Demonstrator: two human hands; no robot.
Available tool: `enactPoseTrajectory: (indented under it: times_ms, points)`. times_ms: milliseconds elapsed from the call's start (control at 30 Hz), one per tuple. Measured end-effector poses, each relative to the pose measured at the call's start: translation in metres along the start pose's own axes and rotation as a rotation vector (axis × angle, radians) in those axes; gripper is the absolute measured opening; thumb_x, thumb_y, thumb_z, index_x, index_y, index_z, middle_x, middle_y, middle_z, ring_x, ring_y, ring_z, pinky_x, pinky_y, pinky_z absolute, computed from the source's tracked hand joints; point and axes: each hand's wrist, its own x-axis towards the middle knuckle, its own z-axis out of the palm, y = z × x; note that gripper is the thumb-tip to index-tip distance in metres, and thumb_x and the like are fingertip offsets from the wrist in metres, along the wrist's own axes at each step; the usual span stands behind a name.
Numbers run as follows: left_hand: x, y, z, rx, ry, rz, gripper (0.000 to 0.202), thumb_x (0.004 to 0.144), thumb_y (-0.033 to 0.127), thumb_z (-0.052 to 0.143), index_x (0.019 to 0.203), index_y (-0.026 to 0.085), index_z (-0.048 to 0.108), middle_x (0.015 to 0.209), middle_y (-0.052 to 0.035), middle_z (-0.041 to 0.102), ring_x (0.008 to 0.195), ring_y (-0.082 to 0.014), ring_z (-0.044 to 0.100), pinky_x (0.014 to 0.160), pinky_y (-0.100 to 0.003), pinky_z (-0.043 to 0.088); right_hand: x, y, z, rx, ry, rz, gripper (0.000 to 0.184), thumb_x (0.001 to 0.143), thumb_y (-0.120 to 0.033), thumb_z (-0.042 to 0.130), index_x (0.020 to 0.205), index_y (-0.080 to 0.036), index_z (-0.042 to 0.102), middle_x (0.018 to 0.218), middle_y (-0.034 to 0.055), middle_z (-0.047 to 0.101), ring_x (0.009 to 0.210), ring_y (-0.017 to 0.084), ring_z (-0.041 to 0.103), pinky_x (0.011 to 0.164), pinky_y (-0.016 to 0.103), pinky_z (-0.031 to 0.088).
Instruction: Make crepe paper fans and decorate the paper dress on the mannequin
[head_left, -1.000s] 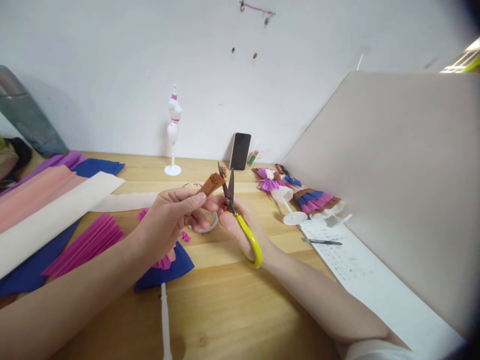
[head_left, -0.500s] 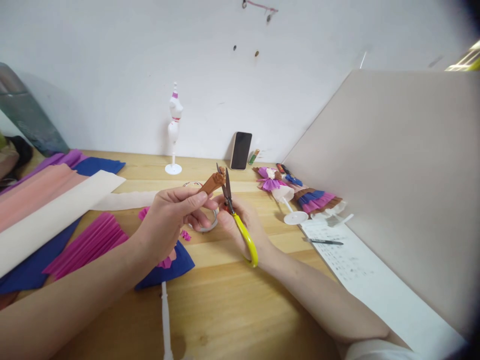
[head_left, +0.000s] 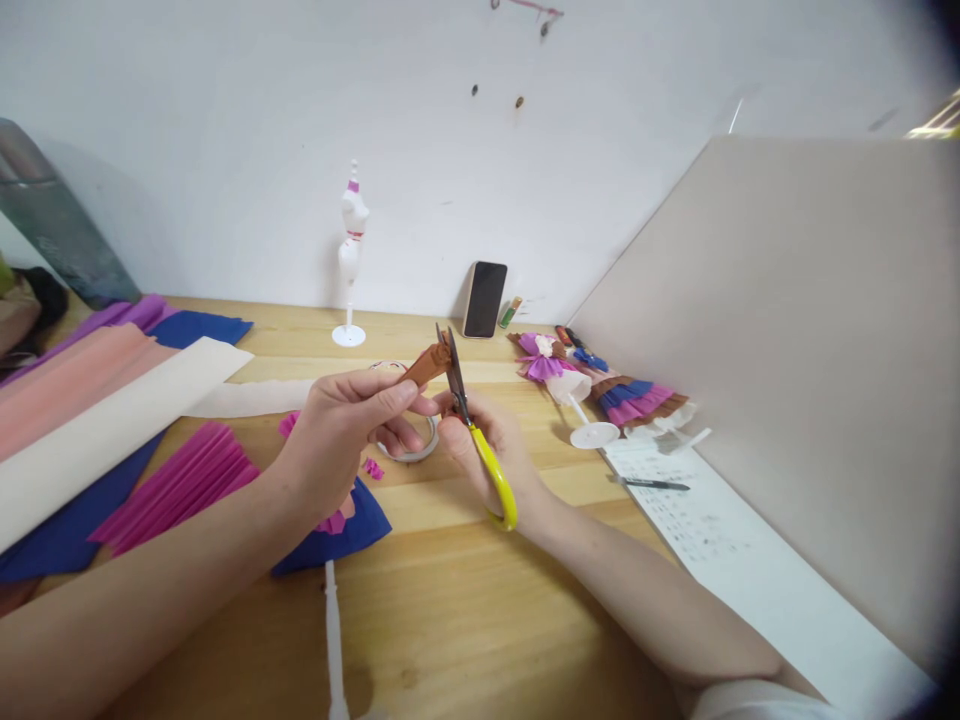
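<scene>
Your left hand (head_left: 360,415) has its grip pinching a folded strip of brown paper (head_left: 424,367) between thumb and fingers, held up over the middle of the table (head_left: 480,620). Your right hand (head_left: 484,445) has its grip wrapped round the yellow-handled scissors (head_left: 493,468), whose dark blades are at the far end of the brown paper.

The table beneath you is pale wood with visible grain, and its far edge meets a whitish wall (head_left: 225,130) marked by small dark spots and a reddish string (head_left: 534,7) near the top. Against that wall you have a white mannequin (head_left: 352,215) upright on a round base, and a phone (head_left: 486,300) leaning back, with a small green tube (head_left: 511,312) just beside it.

On your left lie layered papers: a cream sheet (head_left: 127,430), a salmon one (head_left: 82,375) and pleated magenta paper (head_left: 176,490), with a tall bottle (head_left: 67,225) behind. A blue piece (head_left: 367,530) lies near your left forearm. On your right, a light partition (head_left: 810,290) borders the table; before it, ruffled paper dresses (head_left: 634,400) lie near a written sheet (head_left: 772,600) with a pen (head_left: 656,484) on it.
</scene>
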Motion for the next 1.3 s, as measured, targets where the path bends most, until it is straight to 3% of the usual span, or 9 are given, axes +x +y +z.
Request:
enactPoseTrajectory:
  times_ms: [367,567,733,900,1067,1300]
  points:
    - [0.003,0.002,-0.002,0.048,0.021,0.031,0.017,0.073,0.030,0.074,0.068,0.013,0.076,0.059,-0.0048,0.070,0.048,-0.0109,0.060,0.047,-0.020,0.045,0.000,0.002,0.001,-0.008,0.038,0.045,0.040,0.086,-0.057,0.055,0.073,-0.019,0.056,0.057,-0.0041,0.041,0.052,0.010,0.035,0.048,0.024,0.030]
    - [0.005,0.003,-0.008,0.127,0.028,0.080,0.015,0.074,0.030,0.074,0.073,0.016,0.078,0.067,-0.0048,0.074,0.052,-0.0111,0.062,0.050,-0.020,0.047,0.003,-0.002,-0.013,-0.029,0.026,-0.045,0.039,0.087,-0.058,0.055,0.093,-0.020,0.060,0.067,-0.0024,0.046,0.057,0.012,0.041,0.052,0.026,0.035]
    - [0.005,0.012,-0.010,0.303,0.114,0.210,0.015,0.073,0.027,0.074,0.085,0.020,0.081,0.074,-0.0032,0.076,0.053,-0.0096,0.059,0.052,-0.020,0.048,0.007,0.000,-0.018,0.022,0.040,-0.066,0.040,0.089,-0.058,0.052,0.103,-0.020,0.058,0.073,-0.0009,0.049,0.063,0.014,0.047,0.059,0.029,0.040]
    - [0.003,0.016,-0.012,0.430,0.116,0.305,0.022,0.075,0.030,0.073,0.094,0.022,0.081,0.072,-0.0018,0.075,0.053,-0.0101,0.058,0.053,-0.021,0.050,0.010,-0.004,-0.019,-0.193,0.070,-0.160,0.031,0.088,-0.049,0.055,0.099,-0.021,0.059,0.078,0.0013,0.053,0.068,0.016,0.050,0.064,0.031,0.042]
    - [0.004,0.014,-0.013,0.477,0.119,0.365,0.017,0.075,0.026,0.072,0.089,0.023,0.082,0.065,0.0001,0.073,0.053,-0.0097,0.057,0.054,-0.020,0.050,0.013,-0.007,-0.023,-0.408,0.093,-0.282,0.026,0.089,-0.044,0.056,0.095,-0.020,0.059,0.077,0.0021,0.049,0.070,0.018,0.050,0.065,0.033,0.041]
    - [0.004,0.010,-0.012,0.440,0.069,0.343,0.016,0.075,0.029,0.073,0.086,0.022,0.082,0.072,-0.0022,0.076,0.056,-0.0115,0.060,0.054,-0.021,0.053,0.013,0.004,-0.018,-0.430,0.085,-0.328,0.028,0.089,-0.046,0.056,0.086,-0.018,0.058,0.071,0.0014,0.048,0.064,0.017,0.048,0.060,0.030,0.037]
